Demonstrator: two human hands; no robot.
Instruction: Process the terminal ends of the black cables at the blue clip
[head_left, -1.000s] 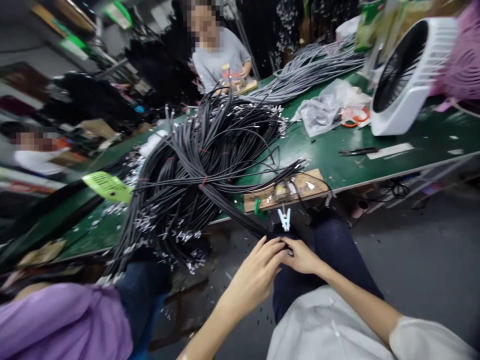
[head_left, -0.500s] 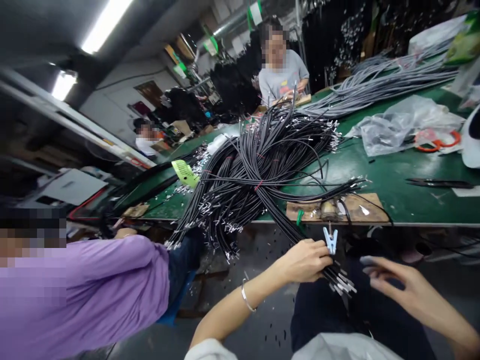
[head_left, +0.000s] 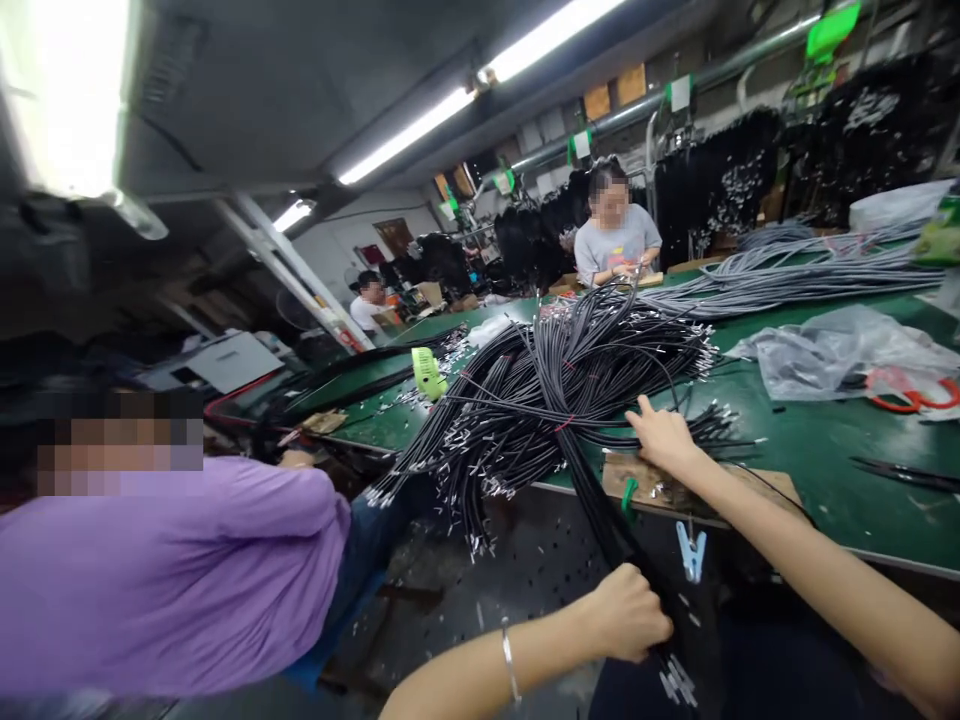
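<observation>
clamping black cables [head_left: 591,488] in left fingers [head_left: 651,612], right fingers [head_left: 651,416] apart over the green table [head_left: 847,520], tube lights [head_left: 409,135] overhead

Your black cables [head_left: 517,400] look like smooth, matt plastic, their tips [head_left: 678,683] shiny metal; the near board [head_left: 618,471] is rough wood, the tabletop [head_left: 844,505] smooth (faintly glossy), the bag [head_left: 806,352] at right crinkled plastic.

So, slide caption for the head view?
Left hand gripping a black cable bundle hanging off the green table, right hand at the cable pile.
</observation>
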